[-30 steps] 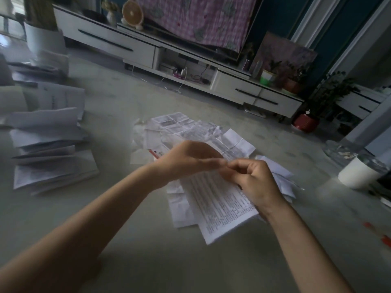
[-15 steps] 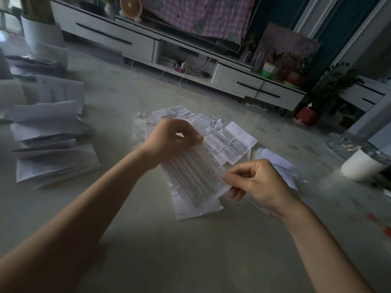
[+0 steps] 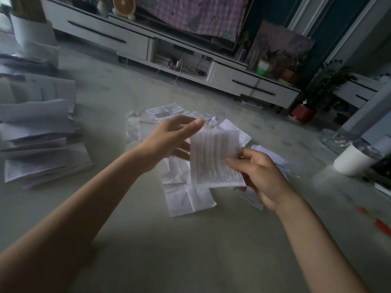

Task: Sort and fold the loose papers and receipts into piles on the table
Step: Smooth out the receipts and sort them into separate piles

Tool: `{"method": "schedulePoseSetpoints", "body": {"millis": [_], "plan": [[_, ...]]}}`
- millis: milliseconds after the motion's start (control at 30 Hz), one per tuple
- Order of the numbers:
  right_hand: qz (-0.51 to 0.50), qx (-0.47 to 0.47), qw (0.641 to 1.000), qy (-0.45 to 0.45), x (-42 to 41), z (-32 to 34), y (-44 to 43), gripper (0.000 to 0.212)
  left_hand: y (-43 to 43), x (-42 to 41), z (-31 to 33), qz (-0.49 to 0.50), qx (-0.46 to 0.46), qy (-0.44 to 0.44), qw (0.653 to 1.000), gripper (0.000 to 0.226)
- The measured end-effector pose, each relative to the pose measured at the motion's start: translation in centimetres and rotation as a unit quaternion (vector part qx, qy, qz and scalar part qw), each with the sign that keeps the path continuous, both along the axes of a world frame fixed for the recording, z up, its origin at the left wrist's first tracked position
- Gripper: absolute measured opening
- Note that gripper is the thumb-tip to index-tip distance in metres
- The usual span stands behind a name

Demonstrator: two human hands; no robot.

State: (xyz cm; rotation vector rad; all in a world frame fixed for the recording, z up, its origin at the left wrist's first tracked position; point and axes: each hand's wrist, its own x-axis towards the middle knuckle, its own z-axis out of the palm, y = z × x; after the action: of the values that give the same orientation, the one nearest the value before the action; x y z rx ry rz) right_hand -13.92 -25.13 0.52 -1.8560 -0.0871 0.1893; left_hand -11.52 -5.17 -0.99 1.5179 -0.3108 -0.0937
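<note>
My right hand (image 3: 261, 176) pinches the right edge of a printed paper (image 3: 213, 159), which is blurred and lifted above the table. My left hand (image 3: 171, 137) hovers just left of that paper, fingers extended and holding nothing. Under both hands lies a loose heap of creased papers and receipts (image 3: 186, 193) on the grey table (image 3: 190, 250). A stack of sorted folded papers (image 3: 40, 140) sits at the left edge.
A white cup (image 3: 353, 161) stands at the right near a glass dish (image 3: 338, 140). Red bits (image 3: 380, 225) lie at the right edge. Beyond the table are a white TV cabinet (image 3: 148, 45) and potted plants (image 3: 317, 89).
My left hand has let go of the printed paper and opened. My right hand has lifted the paper upright off the heap.
</note>
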Motion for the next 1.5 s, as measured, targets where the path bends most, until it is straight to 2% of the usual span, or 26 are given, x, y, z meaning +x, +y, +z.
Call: {"method": "schedulePoseSetpoints", "body": {"millis": [33, 100, 167, 200, 300, 367, 433, 500, 567, 633, 667, 733, 833, 933, 1000, 1067, 1133, 1200, 1267, 1367, 1433, 1500], "plan": [[-0.024, 0.026, 0.999, -0.004, 0.1, 0.0, -0.1, 0.007, 0.1, 0.0, -0.3, -0.04, -0.012, 0.037, 0.998, 0.053], [-0.049, 0.053, 0.997, -0.016, 0.2, -0.3, -0.2, 0.01, -0.6, -0.1, -0.8, -0.066, -0.001, 0.066, 0.996, 0.036], [-0.059, 0.084, 0.995, -0.017, 0.3, -0.4, -0.1, 0.013, -1.6, -0.3, -1.1, -0.03, -0.015, 0.076, 0.997, 0.012], [-0.059, 0.105, 0.993, -0.013, 0.3, -0.3, 0.0, 0.015, -2.0, -0.4, -1.2, -0.012, -0.023, 0.078, 0.997, 0.009], [-0.055, 0.124, 0.991, -0.015, 0.4, -0.3, 0.1, 0.024, -2.1, -0.4, -1.3, 0.007, -0.038, 0.094, 0.995, 0.014], [-0.063, 0.092, 0.993, -0.034, 0.4, -0.7, 0.2, 0.034, -2.2, -0.4, -1.2, 0.005, -0.096, 0.137, 0.986, 0.023], [-0.078, 0.053, 0.993, -0.074, 0.6, -1.3, 0.2, 0.04, -2.3, -0.5, -1.1, -0.017, -0.175, 0.205, 0.963, 0.026], [-0.09, -0.002, 0.988, -0.124, 0.7, -1.7, 0.1, 0.044, -2.5, -0.6, -1.2, -0.048, -0.177, 0.239, 0.953, 0.028], [-0.092, -0.029, 0.985, -0.142, 0.7, -1.7, 0.0, 0.045, -2.7, -0.8, -1.5, -0.042, -0.097, 0.203, 0.973, 0.02], [-0.086, 0.005, 0.99, -0.11, 0.6, -1.4, 0.0, 0.043, -3.0, -0.9, -1.8, 0.004, -0.039, 0.141, 0.989, 0.007], [-0.079, 0.028, 0.993, -0.087, 0.6, -1.2, -0.1, 0.041, -3.1, -0.9, -2.0, 0.022, -0.027, 0.112, 0.993, 0.009], [-0.052, 0.049, 0.996, -0.053, 0.7, -0.9, -0.4, 0.034, -3.1, -0.9, -2.1, 0.03, -0.016, 0.071, 0.997, 0.014], [-0.012, -0.018, 0.996, -0.083, 0.7, -1.0, -1.0, 0.024, -3.0, -0.8, -2.2, 0.029, -0.015, 0.058, 0.998, 0.024], [-0.075, -0.039, 0.984, -0.155, 0.9, -0.1, -2.3, 0.02, -2.9, -0.7, -2.0, 0.023, -0.048, 0.081, 0.995, 0.021], [-0.13, -0.049, 0.975, -0.173, 1.1, 0.8, -4.0, 0.014, -2.6, -0.6, -1.8, 0.03, -0.055, 0.095, 0.994, 0.015], [-0.148, -0.102, 0.974, -0.139, 1.0, 1.0, -5.8, 0.011, -2.3, -0.4, -1.7, 0.044, -0.052, 0.103, 0.992, 0.012], [-0.146, -0.245, 0.953, -0.101, 1.0, -0.1, -6.9, 0.014, -2.2, -0.3, -1.7, 0.055, -0.042, 0.103, 0.992, 0.011], [-0.13, -0.437, 0.886, -0.081, 1.0, -1.5, -7.2, 0.007, -2.4, -0.3, -1.8, 0.059, -0.028, 0.096, 0.993, 0.011], [-0.104, -0.561, 0.82, -0.049, 0.8, -2.3, -6.7, 0.023, -2.5, -0.3, -1.8, 0.059, -0.019, 0.093, 0.994, 0.012], [-0.099, -0.618, 0.779, -0.043, 0.5, -2.3, -6.1, 0.041, -2.5, -0.3, -1.8, 0.061, -0.011, 0.097, 0.993, 0.013], [-0.099, -0.626, 0.772, -0.044, 0.6, -2.2, -6.1, 0.039, -2.5, -0.3, -1.7, 0.063, -0.007, 0.097, 0.993, 0.014], [-0.101, -0.61, 0.785, -0.045, 0.8, -2.0, -6.2, 0.027, -2.5, -0.3, -1.7, 0.066, -0.007, 0.094, 0.993, 0.014]]}}
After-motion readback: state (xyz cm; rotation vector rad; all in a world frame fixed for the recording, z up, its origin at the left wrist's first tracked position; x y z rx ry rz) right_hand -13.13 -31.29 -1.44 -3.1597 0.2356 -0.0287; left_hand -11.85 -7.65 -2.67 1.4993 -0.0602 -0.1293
